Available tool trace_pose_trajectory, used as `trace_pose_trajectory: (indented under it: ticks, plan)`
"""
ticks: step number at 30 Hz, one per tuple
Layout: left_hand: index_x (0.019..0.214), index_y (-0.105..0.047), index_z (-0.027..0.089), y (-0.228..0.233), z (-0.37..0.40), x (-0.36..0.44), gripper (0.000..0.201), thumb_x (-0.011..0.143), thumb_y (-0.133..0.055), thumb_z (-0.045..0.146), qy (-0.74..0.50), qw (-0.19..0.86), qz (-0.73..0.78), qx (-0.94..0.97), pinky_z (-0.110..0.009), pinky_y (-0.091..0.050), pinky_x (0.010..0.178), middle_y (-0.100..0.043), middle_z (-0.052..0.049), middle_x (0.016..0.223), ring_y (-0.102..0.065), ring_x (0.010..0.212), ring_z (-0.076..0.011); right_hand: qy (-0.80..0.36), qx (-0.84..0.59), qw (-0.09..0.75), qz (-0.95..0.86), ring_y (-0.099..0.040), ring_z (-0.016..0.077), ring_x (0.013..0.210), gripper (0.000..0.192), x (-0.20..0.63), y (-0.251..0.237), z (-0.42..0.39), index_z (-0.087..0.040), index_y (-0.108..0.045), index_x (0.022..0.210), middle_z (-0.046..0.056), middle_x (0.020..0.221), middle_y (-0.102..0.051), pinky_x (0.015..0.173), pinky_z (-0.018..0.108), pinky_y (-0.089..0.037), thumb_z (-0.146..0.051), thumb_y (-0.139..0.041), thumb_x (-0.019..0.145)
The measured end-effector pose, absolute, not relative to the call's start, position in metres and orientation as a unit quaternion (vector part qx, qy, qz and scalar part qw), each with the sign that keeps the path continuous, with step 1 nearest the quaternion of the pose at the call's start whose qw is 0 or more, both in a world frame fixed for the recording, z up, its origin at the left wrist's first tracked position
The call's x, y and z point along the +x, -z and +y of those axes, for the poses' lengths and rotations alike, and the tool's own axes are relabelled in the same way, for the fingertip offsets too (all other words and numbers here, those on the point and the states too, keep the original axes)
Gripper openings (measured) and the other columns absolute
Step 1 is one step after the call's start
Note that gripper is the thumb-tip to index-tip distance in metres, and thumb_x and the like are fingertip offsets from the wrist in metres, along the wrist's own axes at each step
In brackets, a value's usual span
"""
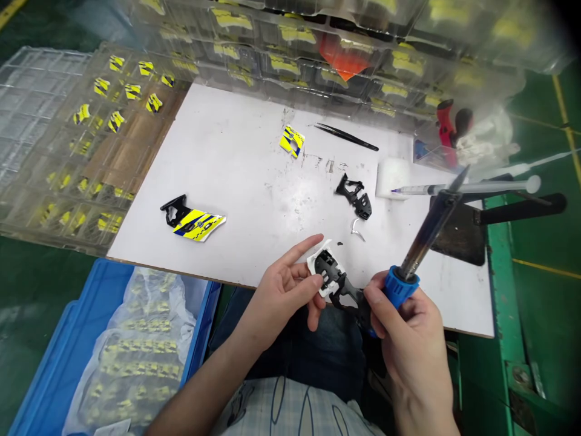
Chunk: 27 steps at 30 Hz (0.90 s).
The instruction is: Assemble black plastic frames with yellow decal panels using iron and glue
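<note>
My left hand (285, 287) pinches a small black plastic frame with a white shell piece (327, 272) just in front of the white board's near edge. My right hand (406, 330) grips a blue-handled soldering iron (426, 233), its tip pointing up and away, and its thumb and fingers also touch the black frame's right end. A finished yellow and blue shell on a black frame (194, 221) lies on the board to the left. Another black frame (354, 197) and a small silvery clip (357, 229) lie just beyond my hands.
On the white board (236, 157) lie a loose yellow shell (292, 140), black tweezers (347, 136), a white block (393, 177) and a syringe (463, 189). Clear trays of yellow parts (113, 127) stand left and behind. A blue crate with bagged parts (131, 351) sits lower left.
</note>
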<state>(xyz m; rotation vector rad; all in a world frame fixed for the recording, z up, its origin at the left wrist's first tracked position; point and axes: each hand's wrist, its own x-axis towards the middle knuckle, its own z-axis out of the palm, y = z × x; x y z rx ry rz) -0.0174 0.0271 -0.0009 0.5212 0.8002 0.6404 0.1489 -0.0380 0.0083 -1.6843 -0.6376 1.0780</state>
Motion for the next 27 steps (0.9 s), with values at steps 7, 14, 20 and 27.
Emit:
trace_pose_trajectory:
  ticks: [7,14,20,27]
  plan:
    - [0.145,-0.056,0.019,0.003,0.025,-0.017,0.054,0.092,-0.069,0.027,-0.294,0.833,0.387,0.264,-0.016,-0.043,0.046,-0.064,0.006,0.064,-0.056,0.041,-0.0049,-0.354,-0.755,0.465,-0.297,-0.041,0.0086,0.045,0.035,0.146,-0.008,-0.047,-0.019,-0.064,0.075,-0.005,0.054,-0.05,0.041,0.02,-0.032,-0.046,-0.086,0.074]
    - [0.145,-0.054,0.017,-0.001,0.023,-0.017,0.055,0.094,-0.067,0.03,-0.292,0.826,0.391,0.282,-0.018,-0.044,0.049,-0.065,0.004,0.063,-0.055,0.042,-0.0059,-0.319,-0.769,0.465,-0.3,-0.044,0.0088,0.044,0.034,0.141,-0.014,-0.05,-0.018,-0.065,0.072,-0.003,0.056,-0.055,0.041,0.021,-0.034,-0.044,-0.087,0.072]
    - [0.14,-0.057,0.015,-0.002,0.025,-0.015,0.049,0.094,-0.066,0.03,-0.301,0.817,0.397,0.292,-0.018,-0.044,0.049,-0.064,0.004,0.062,-0.056,0.043,-0.0078,-0.345,-0.758,0.461,-0.306,-0.045,0.0089,0.042,0.033,0.14,-0.014,-0.05,-0.018,-0.065,0.071,-0.002,0.056,-0.058,0.039,0.02,-0.035,-0.043,-0.086,0.073]
    - [0.133,-0.06,0.015,0.0,0.027,-0.015,0.044,0.093,-0.067,0.03,-0.305,0.818,0.39,0.294,-0.018,-0.045,0.051,-0.063,0.005,0.06,-0.056,0.042,-0.0078,-0.406,-0.736,0.47,-0.268,-0.046,0.0099,0.04,0.036,0.143,-0.009,-0.052,-0.018,-0.065,0.073,-0.001,0.055,-0.058,0.034,0.019,-0.035,-0.044,-0.089,0.07]
